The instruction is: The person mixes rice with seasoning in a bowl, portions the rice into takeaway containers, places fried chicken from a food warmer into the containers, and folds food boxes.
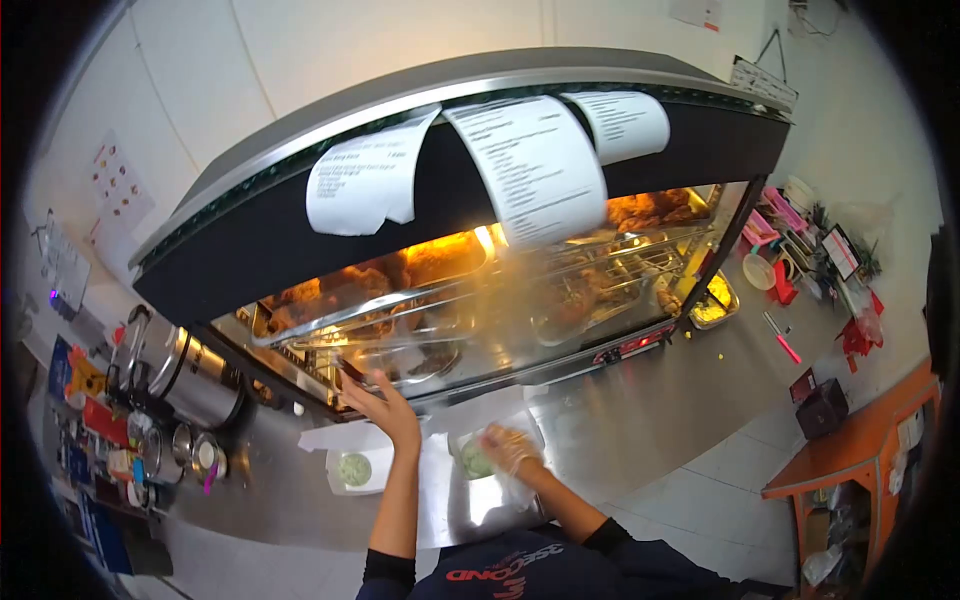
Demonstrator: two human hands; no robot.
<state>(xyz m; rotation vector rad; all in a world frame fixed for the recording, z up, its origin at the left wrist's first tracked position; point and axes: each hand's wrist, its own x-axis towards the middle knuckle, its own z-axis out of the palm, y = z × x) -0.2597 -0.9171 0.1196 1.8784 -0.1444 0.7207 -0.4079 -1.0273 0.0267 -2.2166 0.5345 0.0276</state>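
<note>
Two white open boxes lie on the steel counter, each with a round pale green portion; one is the left box (378,478), the other the right box (466,441). My right hand (510,450), in a clear plastic glove, is at the right box beside its green portion (476,461); its fingers are blurred. Raised at the lower front edge of the lit display case (460,120), my left hand (385,408) has its fingers around a dark object (350,370), perhaps a handle. Fried food (440,258) sits on racks behind the glass.
Three printed paper slips (535,170) hang from the case top. Pots (195,380) and containers stand at the left. Right of the case are a tray of yellow food (715,302), a pink-handled knife (783,340) and an orange shelf (850,430).
</note>
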